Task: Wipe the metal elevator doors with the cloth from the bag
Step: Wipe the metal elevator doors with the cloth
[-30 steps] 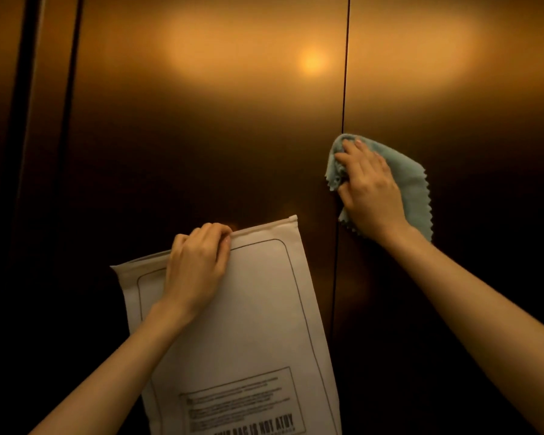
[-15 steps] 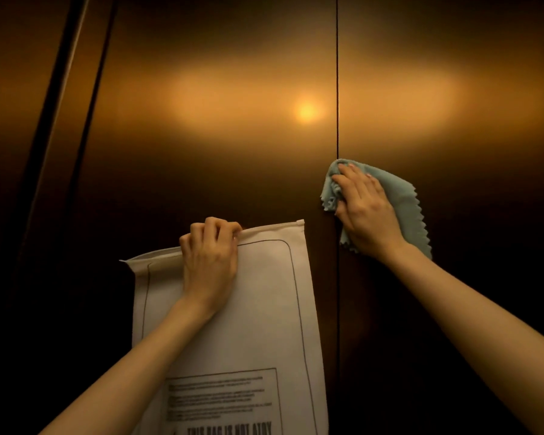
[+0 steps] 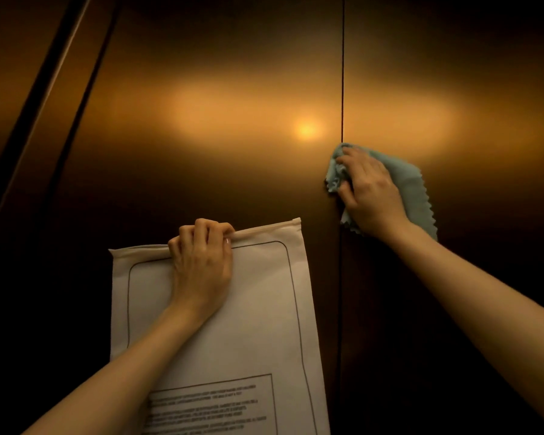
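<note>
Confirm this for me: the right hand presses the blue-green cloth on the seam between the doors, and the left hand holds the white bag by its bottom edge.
Wrong in one respect. The head view shows the left hand gripping the white bag by its top edge, not its bottom. The right hand does press the blue-green cloth on the seam between the doors.
</note>
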A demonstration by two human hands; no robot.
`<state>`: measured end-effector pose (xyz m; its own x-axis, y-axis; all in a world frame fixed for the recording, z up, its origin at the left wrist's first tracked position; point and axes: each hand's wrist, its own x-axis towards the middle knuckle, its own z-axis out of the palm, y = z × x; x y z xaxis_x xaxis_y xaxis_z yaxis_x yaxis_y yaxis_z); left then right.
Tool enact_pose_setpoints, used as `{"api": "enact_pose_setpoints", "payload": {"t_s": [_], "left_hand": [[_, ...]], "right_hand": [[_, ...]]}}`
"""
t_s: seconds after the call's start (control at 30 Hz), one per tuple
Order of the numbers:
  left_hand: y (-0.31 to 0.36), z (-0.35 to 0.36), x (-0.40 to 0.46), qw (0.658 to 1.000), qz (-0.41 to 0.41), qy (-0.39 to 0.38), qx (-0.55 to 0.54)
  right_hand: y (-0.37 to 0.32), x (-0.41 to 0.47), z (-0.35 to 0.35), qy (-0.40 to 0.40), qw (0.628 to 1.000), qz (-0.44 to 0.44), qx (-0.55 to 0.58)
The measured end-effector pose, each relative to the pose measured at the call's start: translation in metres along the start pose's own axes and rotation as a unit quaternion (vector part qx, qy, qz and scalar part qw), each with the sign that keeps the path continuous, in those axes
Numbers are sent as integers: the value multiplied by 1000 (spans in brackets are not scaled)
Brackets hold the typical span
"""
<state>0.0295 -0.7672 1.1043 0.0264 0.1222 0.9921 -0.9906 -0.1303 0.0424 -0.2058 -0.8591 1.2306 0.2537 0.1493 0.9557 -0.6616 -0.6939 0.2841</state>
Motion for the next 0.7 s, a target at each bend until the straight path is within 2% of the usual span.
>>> {"api": "enact_pose_setpoints", "payload": {"t_s": [0.13, 0.3, 0.47, 0.7], "left_hand": [[-1, -2, -4, 1000, -3, -4, 2], [0, -4, -3, 1000, -6, -15, 6], [0, -3, -3, 1000, -8, -17, 16], [2, -3, -2, 1000, -14, -17, 22]], "right_hand": [[-6, 23, 3, 25, 999, 21, 10], [-17, -10, 12, 51, 998, 34, 20], [-16, -20, 11, 32, 999, 25, 17], [0, 31, 8, 21, 999, 28, 10]]}}
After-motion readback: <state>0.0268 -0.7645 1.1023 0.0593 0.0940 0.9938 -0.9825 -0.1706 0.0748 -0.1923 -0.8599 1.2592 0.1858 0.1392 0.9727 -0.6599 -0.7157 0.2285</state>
